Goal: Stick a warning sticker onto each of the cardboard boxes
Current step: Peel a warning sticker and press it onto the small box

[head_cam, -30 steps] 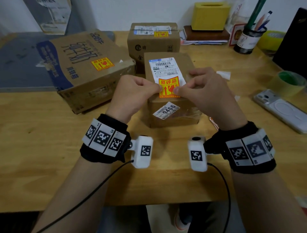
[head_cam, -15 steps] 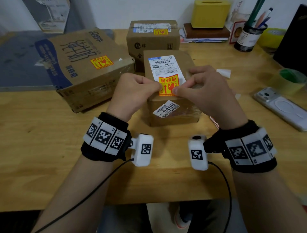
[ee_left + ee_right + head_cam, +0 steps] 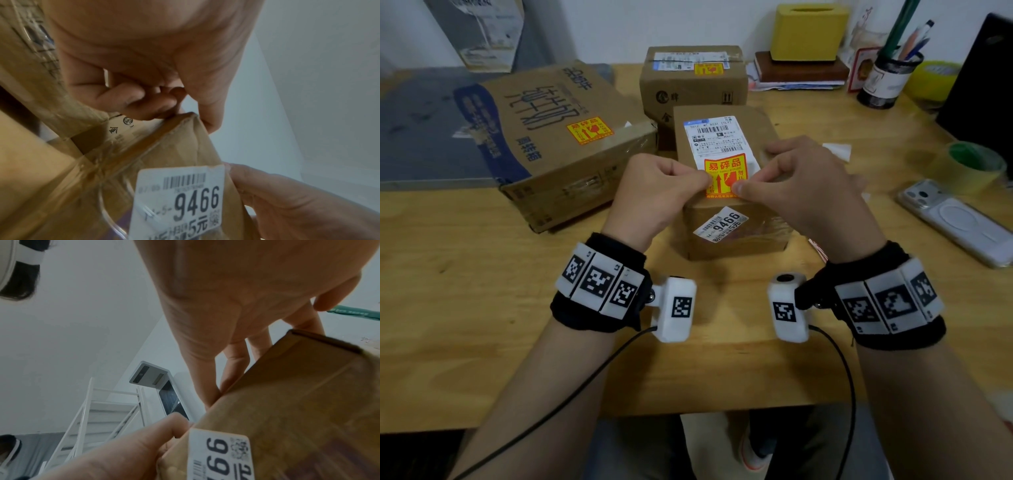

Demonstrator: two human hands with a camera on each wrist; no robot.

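Observation:
A small cardboard box stands in the middle of the table, with a white "9466" label on its front face. An orange warning sticker lies on its top, over the lower end of the shipping label. My left hand has curled fingers and pinches the sticker's left edge. My right hand pinches its right side, the thumb on the lower corner and the other fingers lying on the box top. The large box on the left and the back box each carry a sticker.
To the right on the wooden table lie a phone and a tape roll. A white paper scrap lies beside the box. At the back stand a yellow tissue box and a pen cup.
Both hands stay on the sticker over the box top. My right thumb has crept slightly left along the sticker's lower edge.

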